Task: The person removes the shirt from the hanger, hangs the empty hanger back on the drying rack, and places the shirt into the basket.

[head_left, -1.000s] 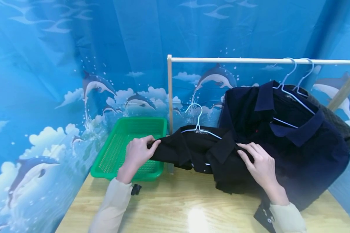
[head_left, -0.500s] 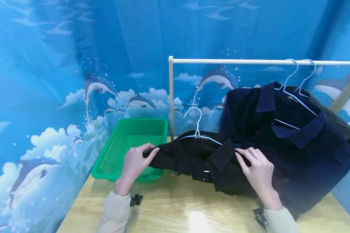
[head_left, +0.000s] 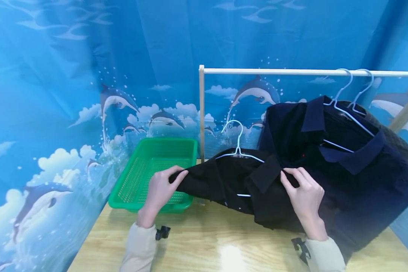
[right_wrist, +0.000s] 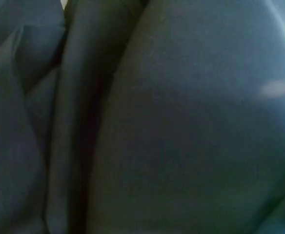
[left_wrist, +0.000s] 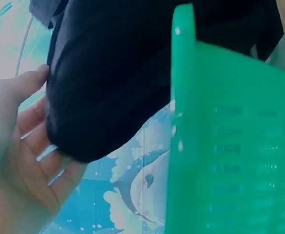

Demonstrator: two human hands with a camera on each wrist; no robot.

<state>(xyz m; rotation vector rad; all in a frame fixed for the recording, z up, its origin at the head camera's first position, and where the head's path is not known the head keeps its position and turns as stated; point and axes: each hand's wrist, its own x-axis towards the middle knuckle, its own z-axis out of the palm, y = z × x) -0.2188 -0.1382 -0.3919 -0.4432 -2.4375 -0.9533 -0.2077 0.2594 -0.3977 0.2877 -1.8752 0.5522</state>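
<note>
A black collared shirt [head_left: 204, 181] is spread on a pale blue wire hanger [head_left: 238, 145], whose hook stands free below the rack's bar. My left hand [head_left: 161, 190] pinches the shirt's shoulder at the left; in the left wrist view, the thumb of that hand [left_wrist: 23, 146] lies on the dark cloth and the other fingers are behind it. On the other side, my right hand [head_left: 304, 194] pinches the shirt near the collar between thumb and fingers. Dark fabric [right_wrist: 191, 122] fills the right wrist view and hides most of that hand.
Behind the left hand, a green plastic basket [head_left: 113, 196] stands on the wooden table [head_left: 197, 241]. A rack with a white bar [head_left: 258, 71] rises at the back. On it hang a navy shirt [head_left: 292, 143] and a dark checked garment [head_left: 402, 145], both on blue hangers.
Both hands keep their hold on the black shirt. The shirt and hanger dipped slightly, then rose and shifted a little right. The right hand's fingers have drawn together at the cloth's edge.
</note>
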